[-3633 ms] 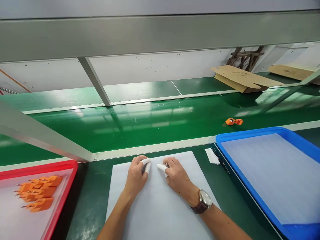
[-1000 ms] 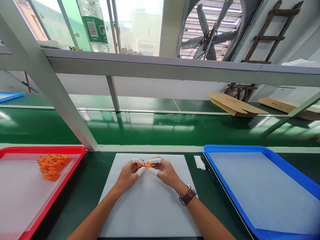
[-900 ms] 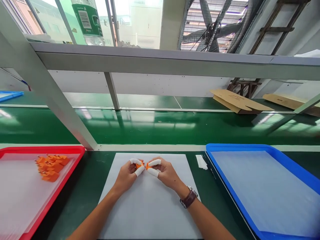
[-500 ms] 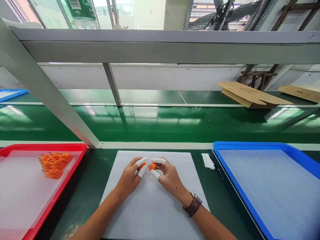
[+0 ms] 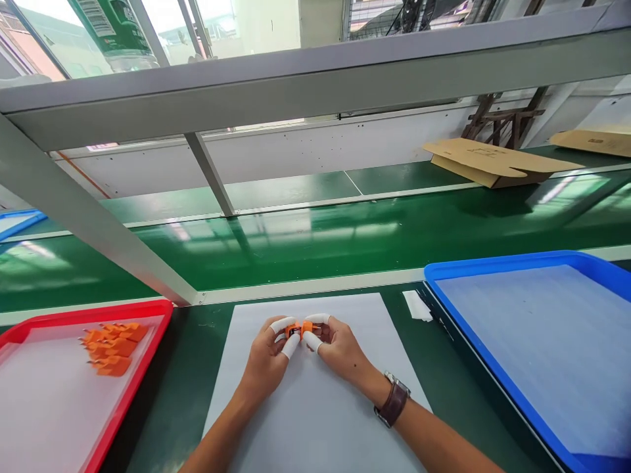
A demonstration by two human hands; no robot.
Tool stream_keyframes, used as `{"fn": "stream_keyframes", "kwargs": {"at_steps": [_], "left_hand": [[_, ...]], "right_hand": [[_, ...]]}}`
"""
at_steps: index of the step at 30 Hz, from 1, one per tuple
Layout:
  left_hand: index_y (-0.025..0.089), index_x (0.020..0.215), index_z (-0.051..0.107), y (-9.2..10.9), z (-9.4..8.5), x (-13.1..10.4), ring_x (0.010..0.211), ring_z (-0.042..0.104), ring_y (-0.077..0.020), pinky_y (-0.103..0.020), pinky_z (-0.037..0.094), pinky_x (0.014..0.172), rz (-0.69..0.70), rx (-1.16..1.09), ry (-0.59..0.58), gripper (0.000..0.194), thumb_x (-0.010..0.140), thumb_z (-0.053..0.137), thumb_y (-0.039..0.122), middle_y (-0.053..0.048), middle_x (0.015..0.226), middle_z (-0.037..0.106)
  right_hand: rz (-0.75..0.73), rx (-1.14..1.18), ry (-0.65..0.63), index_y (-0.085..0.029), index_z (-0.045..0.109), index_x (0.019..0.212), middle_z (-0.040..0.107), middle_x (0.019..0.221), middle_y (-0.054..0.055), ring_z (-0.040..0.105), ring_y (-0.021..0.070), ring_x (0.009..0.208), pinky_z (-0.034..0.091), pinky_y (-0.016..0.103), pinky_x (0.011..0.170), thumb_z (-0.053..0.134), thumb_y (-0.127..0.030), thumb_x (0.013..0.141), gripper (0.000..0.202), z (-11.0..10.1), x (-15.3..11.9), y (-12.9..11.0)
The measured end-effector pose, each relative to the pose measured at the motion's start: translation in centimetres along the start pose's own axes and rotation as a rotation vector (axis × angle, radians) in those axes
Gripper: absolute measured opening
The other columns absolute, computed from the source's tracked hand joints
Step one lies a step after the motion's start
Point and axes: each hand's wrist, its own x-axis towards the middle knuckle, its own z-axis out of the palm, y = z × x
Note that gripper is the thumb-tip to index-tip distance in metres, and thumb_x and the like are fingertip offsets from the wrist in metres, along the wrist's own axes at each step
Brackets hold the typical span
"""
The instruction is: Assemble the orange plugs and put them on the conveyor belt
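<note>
Both hands work over the far part of the white sheet, which lies on the dark green counter.

Left hand: the forearm slants inward across the left edge of the white sheet, the wrist runs almost straight, and the knuckles face up. The thumb and forefinger wear white covers, and their tips are clamped on the orange part at its left end, where some black shows.

Right hand: the forearm comes in over the right edge of the white sheet, wearing a watch with a brown strap. The covered thumb and forefinger are closed on the right end of the orange part, the remaining fingers curled behind. Each grip faces the other, fingertips nearly meeting. (From where I stand, I cannot tell whether the orange part is one piece or two set end to end.)

Orange part: above the white sheet, near its far edge, between the two grips.

Surroundings: left of the white sheet, a red tray carries a cluster of orange pieces. Right of the white sheet sits a blue tray with a pale liner; a white scrap lies between this tray and the sheet.
</note>
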Motion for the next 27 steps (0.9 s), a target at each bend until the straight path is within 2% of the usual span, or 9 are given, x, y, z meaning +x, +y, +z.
{"fn": "stream_keyframes", "kwargs": {"at_steps": [3, 7, 10, 15, 27], "left_hand": [[0.027, 0.129, 0.061, -0.2, -0.3, 0.0, 0.119, 0.063, -0.0255, -0.042, 0.060, 0.098, 0.046, 0.077, -0.083, 0.041, 0.088, 0.065, 0.028, -0.009, 0.137, 0.054], [0.032, 0.123, 0.065, -0.3, -0.1, 0.0, 0.105, 0.069, -0.0224, -0.038, 0.064, 0.085, 0.137, 0.330, -0.007, 0.033, 0.091, 0.062, 0.025, -0.005, 0.127, 0.062], [0.034, 0.125, 0.063, -0.1, 0.2, -0.1, 0.103, 0.069, -0.0217, -0.037, 0.064, 0.083, 0.197, 0.424, -0.005, 0.034, 0.093, 0.059, 0.023, -0.004, 0.126, 0.063], [0.033, 0.125, 0.063, -0.4, 0.3, -0.1, 0.095, 0.071, -0.0203, -0.035, 0.063, 0.080, 0.239, 0.464, -0.005, 0.035, 0.092, 0.059, 0.021, -0.004, 0.123, 0.066], [0.034, 0.124, 0.065, -1.3, 0.2, 0.1, 0.088, 0.073, -0.0202, -0.034, 0.063, 0.076, 0.266, 0.520, 0.011, 0.034, 0.092, 0.061, 0.022, -0.003, 0.115, 0.071]], "right_hand": [[-0.022, -0.094, 0.091, -0.019, 0.066, 0.105, 0.073, 0.102, 0.008, 0.071, 0.0228, 0.092, 0.059, 0.038, 0.081, 0.067, -0.025, 0.081, 0.024, -0.6, 0.2, 0.4], [-0.118, -0.243, 0.097, -0.020, 0.068, 0.100, 0.070, 0.097, 0.007, 0.067, 0.0206, 0.084, 0.057, 0.035, 0.075, 0.063, -0.025, 0.086, 0.016, -1.2, 0.2, 0.1], [-0.145, -0.288, 0.064, -0.021, 0.069, 0.097, 0.068, 0.091, 0.005, 0.063, 0.0187, 0.078, 0.054, 0.033, 0.068, 0.062, -0.024, 0.087, 0.013, -1.3, 0.0, -0.3], [-0.129, -0.314, 0.009, -0.023, 0.068, 0.099, 0.066, 0.090, 0.004, 0.059, 0.0166, 0.071, 0.050, 0.030, 0.061, 0.061, -0.023, 0.088, 0.013, -1.1, -0.2, -0.2], [-0.120, -0.314, -0.012, -0.023, 0.066, 0.098, 0.063, 0.091, 0.004, 0.057, 0.0160, 0.069, 0.048, 0.030, 0.059, 0.059, -0.026, 0.090, 0.010, -1.3, -0.1, -0.1]]}}
